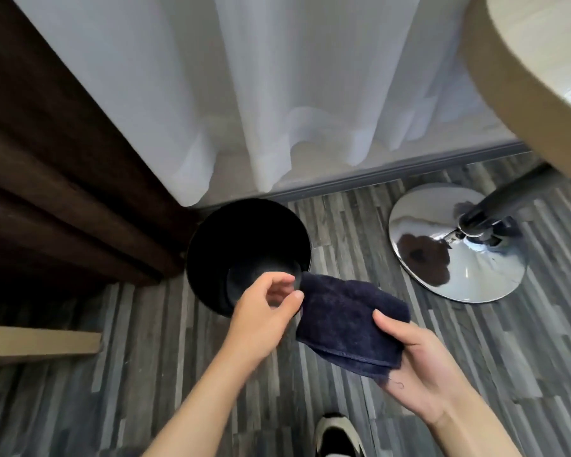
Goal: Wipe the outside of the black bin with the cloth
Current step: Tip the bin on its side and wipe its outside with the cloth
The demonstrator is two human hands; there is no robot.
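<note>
**Operator:** Nearest me, at six o'clock, I see the toe of a trainer (338,435) on the grey plank floor (475,357). Just above it my two bare hands hold the cloth between them.

**Observer:** How is each one gripping?

**Operator:** My right hand (419,367) is clamped on the dark navy terry cloth (350,321), thumb on top and fingers beneath its near edge. My left hand (261,311) has thumb and forefinger drawn close at the cloth's far corner; it looks like a light pinch, but whether it truly has the corner I cannot tell.

**Observer:** And the bin?

**Operator:** The round black bin (244,239) stands upright on the floor at about eleven o'clock from the hands, tucked beside the brown curtain (63,192), with the white sheer curtain (277,94) hanging behind it at twelve. The cloth is not touching it yet, so I judge the wiping not begun.

**Observer:** How will they handle?

**Operator:** The cloth is soft and limp, so I'd bunch it flat in the right palm. The bin looks light, smooth and glossy, likely to skid or tip under pressure. I'd steady it by the rim with the left hand. The chrome table base (455,245) sits well clear at two o'clock.
</note>
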